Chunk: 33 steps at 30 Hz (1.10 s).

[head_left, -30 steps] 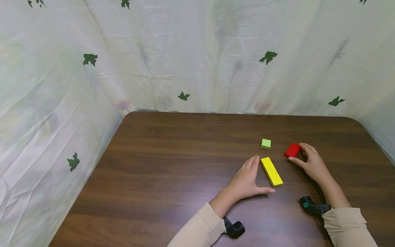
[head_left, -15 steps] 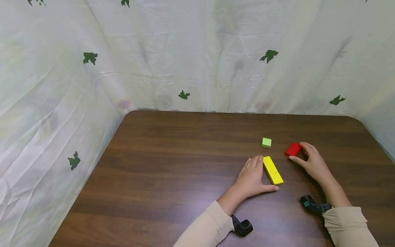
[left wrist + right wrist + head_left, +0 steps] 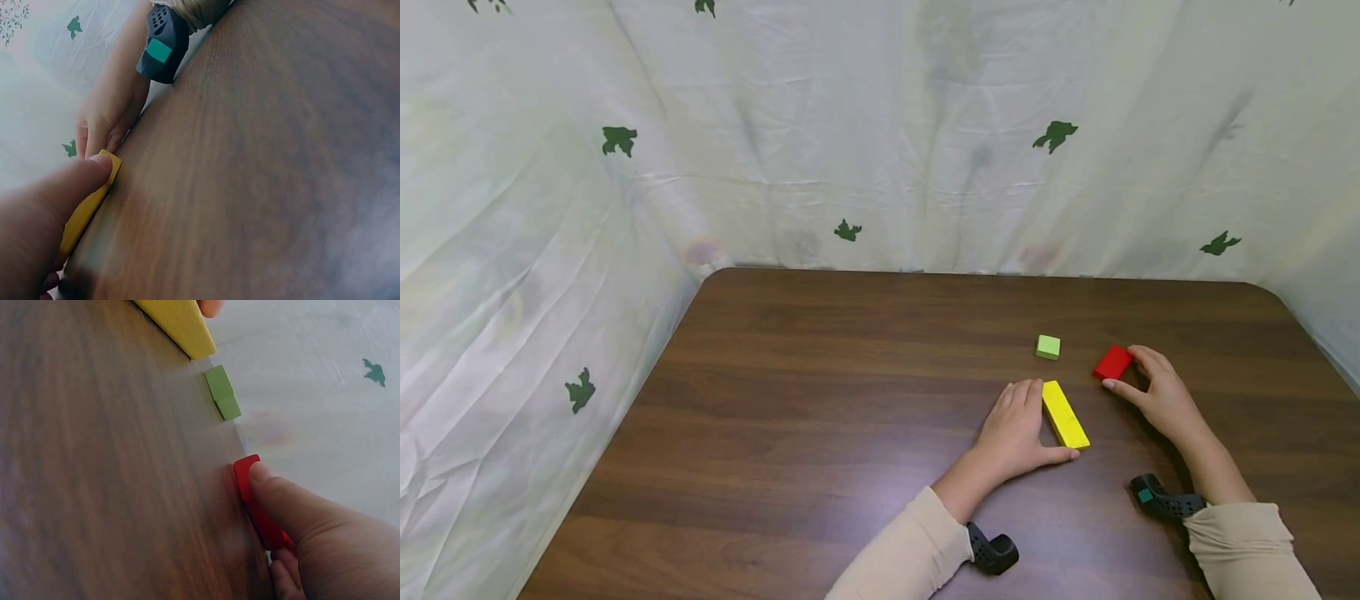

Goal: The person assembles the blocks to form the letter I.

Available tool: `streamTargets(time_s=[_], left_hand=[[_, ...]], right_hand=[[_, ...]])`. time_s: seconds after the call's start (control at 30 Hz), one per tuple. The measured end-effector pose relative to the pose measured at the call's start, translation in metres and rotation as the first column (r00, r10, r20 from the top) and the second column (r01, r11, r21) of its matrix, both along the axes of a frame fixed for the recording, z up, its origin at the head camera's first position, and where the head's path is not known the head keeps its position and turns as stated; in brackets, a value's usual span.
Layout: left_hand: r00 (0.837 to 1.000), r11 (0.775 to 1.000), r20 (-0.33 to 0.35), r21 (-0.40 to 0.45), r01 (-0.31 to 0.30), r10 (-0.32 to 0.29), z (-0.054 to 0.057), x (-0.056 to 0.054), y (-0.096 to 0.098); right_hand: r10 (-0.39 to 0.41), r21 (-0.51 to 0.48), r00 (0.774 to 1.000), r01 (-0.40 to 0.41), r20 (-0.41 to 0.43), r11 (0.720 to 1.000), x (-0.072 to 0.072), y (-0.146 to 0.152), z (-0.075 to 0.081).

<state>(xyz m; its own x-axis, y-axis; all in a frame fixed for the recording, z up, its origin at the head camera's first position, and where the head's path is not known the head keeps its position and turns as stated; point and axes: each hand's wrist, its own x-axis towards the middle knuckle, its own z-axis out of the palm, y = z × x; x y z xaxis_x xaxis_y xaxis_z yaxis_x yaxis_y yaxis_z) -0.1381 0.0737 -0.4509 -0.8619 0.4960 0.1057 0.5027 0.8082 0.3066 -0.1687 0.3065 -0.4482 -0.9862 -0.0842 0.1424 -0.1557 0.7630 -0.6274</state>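
Note:
A long yellow block (image 3: 1065, 415) lies slantwise on the brown table (image 3: 820, 375). My left hand (image 3: 1015, 429) holds it, thumb against its near end and fingertips by its far left corner. In the left wrist view the thumb presses on the end of the yellow block (image 3: 84, 215); the other fingers are mostly hidden. Farther right, my right hand (image 3: 1165, 400) pinches a short red block (image 3: 1112, 362) between thumb and fingers, low at the table surface. A small light green block (image 3: 1048, 347) stands apart beyond the yellow one, touched by neither hand.
A pale curtain (image 3: 910, 150) with green leaf shapes hangs behind and to the left of the table. Black wrist devices (image 3: 992, 550) sit at both cuffs. The table's far edge runs along the curtain.
My left hand has moved right until its fingers and thumb meet the yellow block, which has shifted slightly. The right hand stays on the red block with little movement.

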Motion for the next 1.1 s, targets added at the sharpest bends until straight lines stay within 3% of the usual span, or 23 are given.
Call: streamTargets(time_s=[0.3,0.63,1.1], left_hand=[[0.996,0.999,-0.075,0.011,0.045,-0.044,0.003,0.0,-0.001],[0.984,0.992,-0.157,0.08,0.092,-0.079,0.006,0.0,-0.003],[0.965,0.972,-0.219,0.152,0.18,-0.144,0.012,0.0,-0.013]], right_hand=[[-0.009,0.007,1.0,0.009,-0.002,1.0,0.0,0.0,-0.001],[-0.012,0.012,1.0,0.012,-0.007,1.0,-0.001,0.001,-0.003],[-0.007,0.006,1.0,0.007,-0.012,1.0,0.0,0.001,-0.003]])
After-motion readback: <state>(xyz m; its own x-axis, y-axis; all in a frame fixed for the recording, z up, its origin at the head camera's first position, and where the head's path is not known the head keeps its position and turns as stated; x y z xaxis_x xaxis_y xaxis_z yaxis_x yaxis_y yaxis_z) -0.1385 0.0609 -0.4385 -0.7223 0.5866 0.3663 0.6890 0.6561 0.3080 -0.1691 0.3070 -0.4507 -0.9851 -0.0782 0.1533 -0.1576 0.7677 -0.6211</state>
